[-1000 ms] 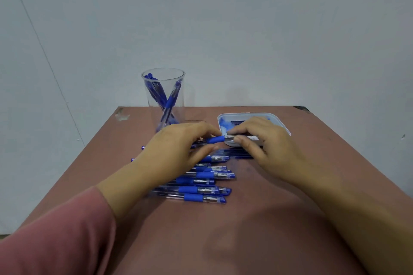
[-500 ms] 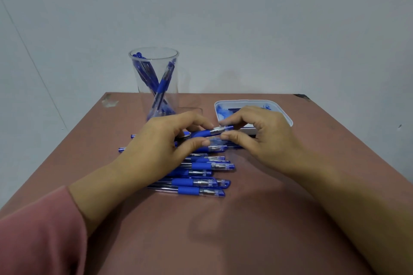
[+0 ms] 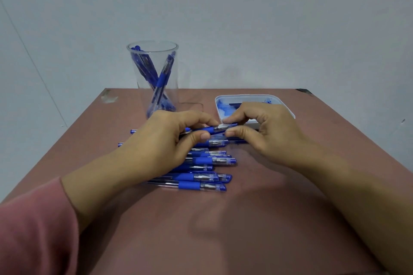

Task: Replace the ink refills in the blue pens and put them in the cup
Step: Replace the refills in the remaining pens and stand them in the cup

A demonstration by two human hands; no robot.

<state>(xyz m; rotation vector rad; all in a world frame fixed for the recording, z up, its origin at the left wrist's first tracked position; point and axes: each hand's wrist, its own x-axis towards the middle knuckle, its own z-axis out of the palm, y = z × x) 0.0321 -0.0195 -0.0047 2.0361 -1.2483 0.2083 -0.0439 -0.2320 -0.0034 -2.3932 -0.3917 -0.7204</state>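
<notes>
— Pale wall point(image 3: 268, 18) behind, brown worktop point(image 3: 223, 230) in front. What do the containers hold?

— At the far left corner the clear cup point(image 3: 174, 87) stands upright, with several leaning pens point(image 3: 162, 80) crossed inside it. Near the far right corner the white tray point(image 3: 288, 110) holds blue pieces and a thin dark stick point(image 3: 237, 103). Its near side is hidden by a hand, so I cannot tell more.

— And the pen being worked on?

— It is a held pen point(image 3: 210, 130), nearly level over the far end of the row, midway between the side edges. On its blue grip section the left hand point(image 3: 165, 147) closes thumb and fingers. At its clear tip end the right hand point(image 3: 268, 131) pinches with thumb and forefinger.

— Around it?

— Toward the front edge, a row of pens point(image 3: 201, 177) lies side by side, tips pointing right, partly under the left hand. At the front left corner a pink sleeve point(image 3: 33, 230) shows.

— Any change from half a second ago?

— Little. Both hands grip the same pen in much the same spot, and the cup, tray and row lie as they did.
</notes>
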